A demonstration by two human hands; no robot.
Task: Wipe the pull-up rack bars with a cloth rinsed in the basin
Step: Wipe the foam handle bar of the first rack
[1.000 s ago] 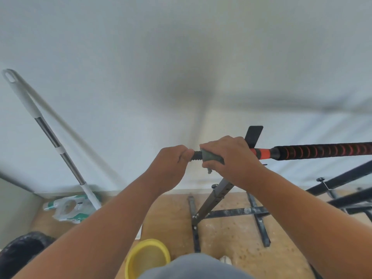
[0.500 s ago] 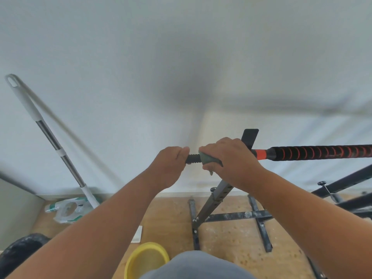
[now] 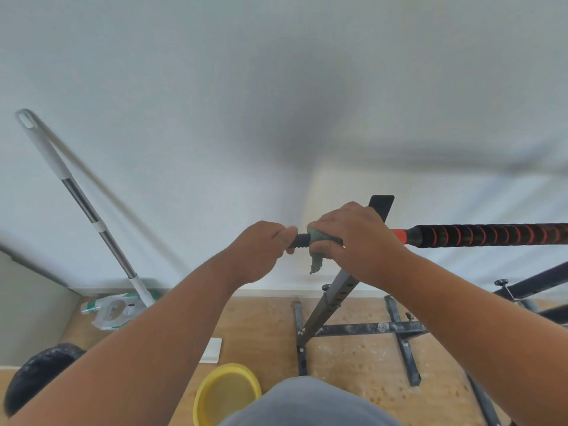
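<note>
Left hand (image 3: 261,247) grips the black end of the pull-up bar (image 3: 488,235). Right hand (image 3: 356,238) presses a grey-green cloth (image 3: 318,250) around the bar just beside it. Yellow basin (image 3: 227,393) stands on the floor below; a mop (image 3: 80,198) leans against the wall at left.

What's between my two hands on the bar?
In the head view, a short bare stretch of black bar separates the left hand from the cloth under the right hand.

Both bare forearms reach forward and up, wrists close together. The left hand (image 3: 261,247) is curled into a fist with the thumb on top; the right hand (image 3: 358,238), knuckles up, is curled just beside it
</note>
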